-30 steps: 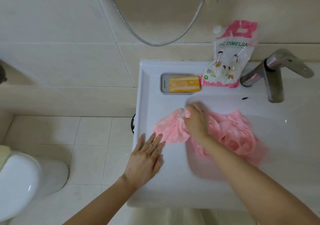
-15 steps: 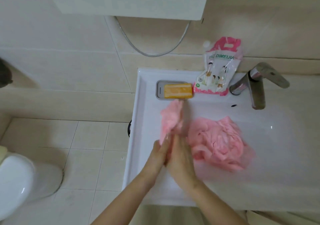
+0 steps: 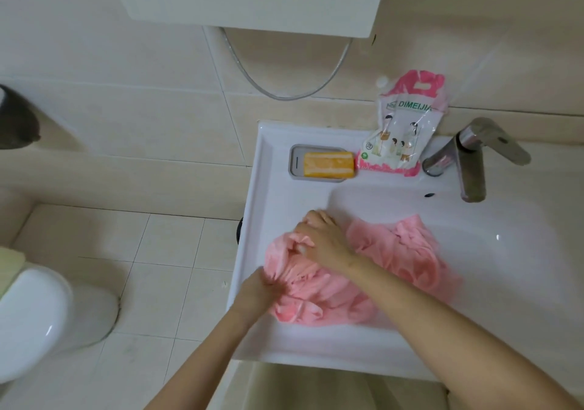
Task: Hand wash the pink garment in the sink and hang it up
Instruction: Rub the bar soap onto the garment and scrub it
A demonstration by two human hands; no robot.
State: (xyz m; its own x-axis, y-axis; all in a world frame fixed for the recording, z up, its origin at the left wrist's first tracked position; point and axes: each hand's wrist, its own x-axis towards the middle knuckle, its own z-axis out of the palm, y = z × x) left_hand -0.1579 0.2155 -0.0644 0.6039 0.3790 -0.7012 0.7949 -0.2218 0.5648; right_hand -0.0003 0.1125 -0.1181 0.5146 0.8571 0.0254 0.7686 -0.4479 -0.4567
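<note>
The wet pink garment [image 3: 401,251] lies bunched across the left side of the white sink [image 3: 505,283], part of it up on the flat left rim. My left hand [image 3: 262,289] grips a gathered fold at the near left of the cloth. My right hand [image 3: 319,239] is curled over the cloth farther back, fingers clutching a bunch of it. Both hands are blurred by motion.
An orange soap bar [image 3: 328,165] sits in a grey dish [image 3: 295,163] at the back left of the sink. A detergent pouch [image 3: 401,131] leans on the wall beside the steel faucet [image 3: 471,160]. A toilet [image 3: 34,318] stands on the tiled floor at left.
My left hand came off the sink rim and took hold of the cloth. Both hands then spread apart, pulling more garment onto the left rim.
</note>
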